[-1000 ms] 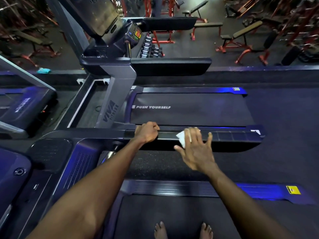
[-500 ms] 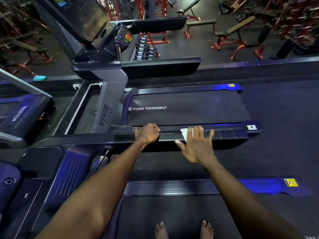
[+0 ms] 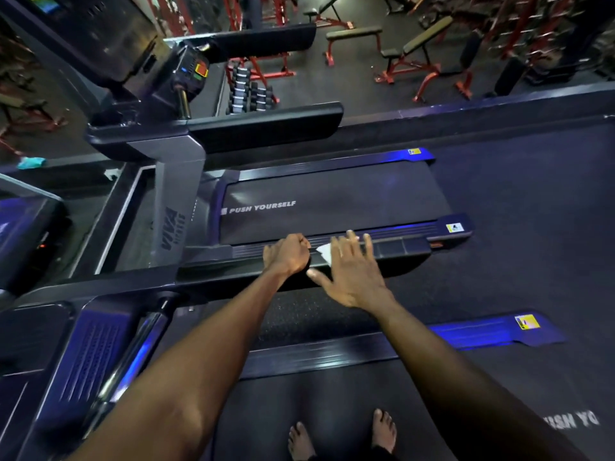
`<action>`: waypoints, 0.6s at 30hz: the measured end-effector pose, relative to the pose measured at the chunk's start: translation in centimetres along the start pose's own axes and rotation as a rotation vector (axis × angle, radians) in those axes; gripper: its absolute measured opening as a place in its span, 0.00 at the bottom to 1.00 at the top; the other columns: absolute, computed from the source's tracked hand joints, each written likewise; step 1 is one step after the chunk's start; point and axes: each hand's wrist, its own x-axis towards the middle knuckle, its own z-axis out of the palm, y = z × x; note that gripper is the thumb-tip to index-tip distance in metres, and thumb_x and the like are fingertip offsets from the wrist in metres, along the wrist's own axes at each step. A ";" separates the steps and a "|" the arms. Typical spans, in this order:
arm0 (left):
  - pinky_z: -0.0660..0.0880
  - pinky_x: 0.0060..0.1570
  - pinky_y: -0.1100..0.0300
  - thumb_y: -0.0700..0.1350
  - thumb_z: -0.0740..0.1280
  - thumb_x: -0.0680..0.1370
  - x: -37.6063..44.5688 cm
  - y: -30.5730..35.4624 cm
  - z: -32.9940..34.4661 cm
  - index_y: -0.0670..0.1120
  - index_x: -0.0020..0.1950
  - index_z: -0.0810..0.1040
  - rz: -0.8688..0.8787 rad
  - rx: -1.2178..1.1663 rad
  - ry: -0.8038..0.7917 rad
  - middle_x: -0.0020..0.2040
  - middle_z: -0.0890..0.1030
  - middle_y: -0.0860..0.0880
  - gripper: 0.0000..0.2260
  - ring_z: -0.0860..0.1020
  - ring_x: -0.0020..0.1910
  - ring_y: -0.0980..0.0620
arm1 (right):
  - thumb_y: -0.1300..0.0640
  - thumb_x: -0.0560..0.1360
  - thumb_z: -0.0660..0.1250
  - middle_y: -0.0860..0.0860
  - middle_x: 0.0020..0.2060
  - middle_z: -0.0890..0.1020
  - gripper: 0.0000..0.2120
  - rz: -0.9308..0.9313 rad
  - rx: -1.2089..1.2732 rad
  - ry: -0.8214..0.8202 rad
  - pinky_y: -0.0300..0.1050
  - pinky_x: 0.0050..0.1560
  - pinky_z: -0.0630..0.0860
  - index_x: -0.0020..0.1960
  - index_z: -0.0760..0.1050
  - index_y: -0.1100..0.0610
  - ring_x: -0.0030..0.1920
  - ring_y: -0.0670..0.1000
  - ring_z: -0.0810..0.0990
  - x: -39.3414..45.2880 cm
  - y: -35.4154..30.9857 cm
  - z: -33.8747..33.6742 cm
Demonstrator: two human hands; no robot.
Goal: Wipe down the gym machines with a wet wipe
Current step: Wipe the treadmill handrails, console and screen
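A black treadmill handrail (image 3: 399, 249) runs left to right in front of me. My left hand (image 3: 288, 256) grips it, fingers curled over its top. Just to the right, my right hand (image 3: 352, 271) lies flat with straight, spread fingers and presses a white wet wipe (image 3: 324, 252) onto the rail. Only a corner of the wipe shows past the fingers. Beyond the rail is a neighbouring treadmill whose belt (image 3: 332, 207) reads PUSH YOURSELF.
I stand barefoot on a treadmill belt (image 3: 299, 394). A console and grey upright (image 3: 173, 207) rise at the left. Further handrails (image 3: 266, 128) cross behind. Red weight benches (image 3: 412, 58) and a dumbbell rack (image 3: 249, 91) stand on the floor beyond.
My right hand has slid the wipe left along the rail, closer to my left hand. The left hand has kept its grip in the same place.
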 end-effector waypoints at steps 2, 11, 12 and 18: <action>0.68 0.61 0.52 0.47 0.57 0.80 -0.1 1.2 0.5 0.54 0.55 0.80 0.022 -0.001 -0.004 0.57 0.83 0.49 0.13 0.79 0.60 0.46 | 0.27 0.74 0.34 0.59 0.80 0.49 0.48 -0.119 -0.033 0.023 0.65 0.77 0.38 0.81 0.44 0.61 0.80 0.58 0.41 -1.3 0.1 0.8; 0.68 0.62 0.51 0.45 0.57 0.80 -0.3 4.0 2.1 0.55 0.55 0.79 0.018 0.032 0.023 0.57 0.83 0.47 0.12 0.79 0.59 0.44 | 0.29 0.77 0.35 0.60 0.79 0.54 0.46 0.153 -0.019 0.030 0.70 0.74 0.36 0.80 0.49 0.63 0.80 0.60 0.47 -1.1 5.8 0.4; 0.69 0.61 0.51 0.45 0.57 0.80 -0.3 4.7 2.2 0.55 0.55 0.79 0.026 0.032 0.017 0.58 0.83 0.47 0.12 0.79 0.59 0.44 | 0.30 0.77 0.35 0.60 0.79 0.54 0.45 0.093 -0.021 0.043 0.70 0.74 0.35 0.80 0.48 0.63 0.80 0.60 0.46 -1.2 5.1 0.4; 0.69 0.60 0.51 0.46 0.57 0.80 -0.5 7.6 3.7 0.54 0.55 0.79 0.058 0.050 0.034 0.57 0.83 0.47 0.12 0.79 0.58 0.44 | 0.32 0.79 0.41 0.57 0.78 0.61 0.40 -0.019 -0.084 0.195 0.72 0.74 0.46 0.79 0.55 0.60 0.79 0.57 0.55 -3.2 10.8 2.0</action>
